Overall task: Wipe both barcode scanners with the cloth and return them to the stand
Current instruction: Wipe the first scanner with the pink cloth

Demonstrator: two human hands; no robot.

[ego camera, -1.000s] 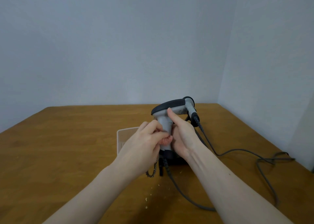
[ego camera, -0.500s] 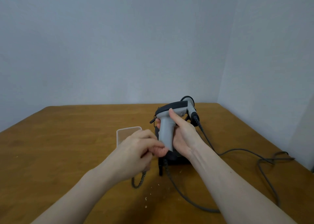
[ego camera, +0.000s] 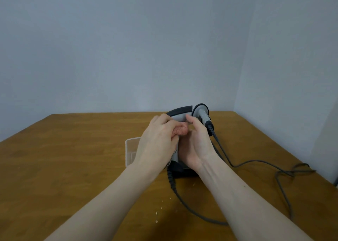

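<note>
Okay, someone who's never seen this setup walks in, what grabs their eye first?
First, the two bare hands meeting at the table's middle: the right hand grips a grey barcode scanner while the left hand presses a pinkish cloth against it. Just behind, a second scanner sits in the black stand, its cable trailing right across the wooden table.

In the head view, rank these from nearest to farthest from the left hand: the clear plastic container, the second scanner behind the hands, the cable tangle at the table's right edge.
1. Clear plastic container: just left of the left hand.
2. Second scanner: behind the right hand.
3. Cable tangle: far right on the table.
</note>
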